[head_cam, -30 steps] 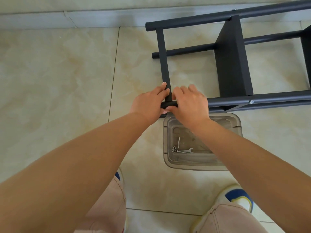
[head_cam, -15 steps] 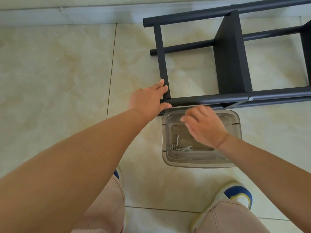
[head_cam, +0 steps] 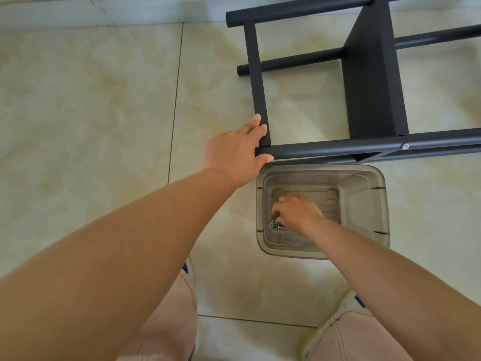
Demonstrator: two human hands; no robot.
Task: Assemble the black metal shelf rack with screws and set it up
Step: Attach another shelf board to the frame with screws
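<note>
- The black metal shelf rack (head_cam: 369, 82) lies on its side on the pale tiled floor (head_cam: 91, 105), in the far right part of the scene, running out past the right edge.
- Its finish is matte black: round tubes run left to right, a flat bar (head_cam: 257, 82) crosses them at the left end, and a flat shelf panel stands on edge between the tubes.
- A silver screw head (head_cam: 405, 146) shows on the nearest tube, towards the right.
- The left hand (head_cam: 234, 155) grips the left end of the nearest tube, thumb under it, with its fingers (head_cam: 256, 126) laid along the flat bar.
- A clear plastic bin (head_cam: 374, 204) stands on the floor just near of the rack, its far rim close under the nearest tube.
- The right hand (head_cam: 296, 213) reaches down inside the bin, fingers curled narrow over small silver screws (head_cam: 273, 225) at the bottom; I cannot tell whether it holds any.
- Two knees in light trousers and shoes show at the near edge.
</note>
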